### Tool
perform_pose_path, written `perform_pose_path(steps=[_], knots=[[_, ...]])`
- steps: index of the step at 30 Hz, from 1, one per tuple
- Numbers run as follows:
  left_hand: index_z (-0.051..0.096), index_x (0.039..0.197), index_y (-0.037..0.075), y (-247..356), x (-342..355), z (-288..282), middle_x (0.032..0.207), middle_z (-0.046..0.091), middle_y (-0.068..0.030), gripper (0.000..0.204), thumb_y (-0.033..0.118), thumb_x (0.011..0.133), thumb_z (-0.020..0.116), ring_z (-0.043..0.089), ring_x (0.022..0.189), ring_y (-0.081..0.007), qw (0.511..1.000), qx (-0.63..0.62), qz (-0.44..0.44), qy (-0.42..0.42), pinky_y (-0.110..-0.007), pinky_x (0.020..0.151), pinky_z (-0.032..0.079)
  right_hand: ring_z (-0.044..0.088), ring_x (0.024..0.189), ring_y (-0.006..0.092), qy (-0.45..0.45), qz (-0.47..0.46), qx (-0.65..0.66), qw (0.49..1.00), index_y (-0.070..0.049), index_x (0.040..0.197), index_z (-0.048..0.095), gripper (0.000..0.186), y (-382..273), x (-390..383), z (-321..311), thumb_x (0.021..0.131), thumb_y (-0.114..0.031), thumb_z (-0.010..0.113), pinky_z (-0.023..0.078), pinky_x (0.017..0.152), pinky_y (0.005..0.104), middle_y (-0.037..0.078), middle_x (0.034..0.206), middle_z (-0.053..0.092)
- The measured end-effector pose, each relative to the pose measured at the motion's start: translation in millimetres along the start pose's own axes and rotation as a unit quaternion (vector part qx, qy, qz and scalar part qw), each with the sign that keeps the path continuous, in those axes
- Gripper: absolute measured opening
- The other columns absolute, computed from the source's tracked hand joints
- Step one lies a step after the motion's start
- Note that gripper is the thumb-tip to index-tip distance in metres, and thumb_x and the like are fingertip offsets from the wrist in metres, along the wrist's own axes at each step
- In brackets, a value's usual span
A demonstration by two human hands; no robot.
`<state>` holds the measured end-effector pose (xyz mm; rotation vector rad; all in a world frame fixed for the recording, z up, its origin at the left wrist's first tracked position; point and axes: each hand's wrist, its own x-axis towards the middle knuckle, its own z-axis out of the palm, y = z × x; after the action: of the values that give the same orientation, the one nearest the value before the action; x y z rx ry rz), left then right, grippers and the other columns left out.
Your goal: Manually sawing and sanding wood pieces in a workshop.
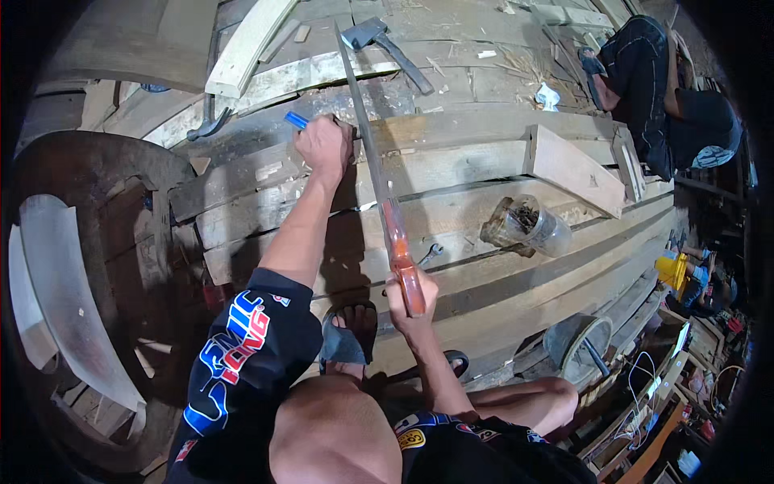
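Observation:
My right hand [413, 300] is closed around the reddish-brown handle of a handsaw [372, 153]. The saw's long grey blade points away from me, seen nearly edge-on, over the wooden planks. To the left of the blade, my left hand [324, 149] is a fist resting low over the planks. A blue-ended stick-like object [297, 120] pokes out of its left side; the rest is hidden in the fingers. A hatchet [391, 52] lies beyond the blade's far part. Near the saw handle lies a small wrench [432, 254].
A claw hammer [211, 123] lies far left, near a pale wood beam [250, 48]. Right are a clear plastic tub of nails [528, 223] and a wooden board [574, 171]. A bucket [582, 348] stands lower right. Another person [657, 97] sits far right. A curved wooden frame [89, 161] stands left.

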<state>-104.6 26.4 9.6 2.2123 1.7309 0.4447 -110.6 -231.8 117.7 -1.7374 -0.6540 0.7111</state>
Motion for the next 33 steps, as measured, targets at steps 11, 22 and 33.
perform_pose_path(steps=[11,22,33], knots=[[0.065,0.079,0.009,-3,5,4,0.071,0.066,-0.0175,0.013,0.019,0.075,0.059,0.065,0.066,-0.0367,0.997,0.051,0.047,0.034,-0.045,0.062,0.051,0.058,0.050,0.0246,-0.011,-0.077,-0.063,0.995,0.000,0.073,0.058,0.006,-4,13,-15,0.072,-0.004,0.062,0.046,0.050,0.0312,0.011,0.062,0.057],[0.064,0.093,0.014,4,5,5,0.080,0.067,-0.0174,0.018,0.022,0.078,0.058,0.065,0.075,-0.0391,1.000,0.010,0.008,0.014,-0.049,0.063,0.050,0.061,0.053,0.0214,-0.055,-0.080,-0.031,0.995,0.000,0.082,0.060,0.010,-8,24,-14,0.075,-0.006,0.063,0.048,0.052,0.0303,0.011,0.063,0.058],[0.067,0.084,0.016,-8,5,12,0.075,0.067,-0.0148,0.015,0.019,0.073,0.056,0.066,0.070,-0.0358,0.999,0.038,0.021,0.023,-0.047,0.060,0.050,0.053,0.051,0.0110,-0.048,0.010,-0.130,0.990,-0.001,0.094,0.060,0.017,-30,-21,-57,0.083,-0.011,0.067,0.043,0.050,0.0259,0.005,0.060,0.053]])
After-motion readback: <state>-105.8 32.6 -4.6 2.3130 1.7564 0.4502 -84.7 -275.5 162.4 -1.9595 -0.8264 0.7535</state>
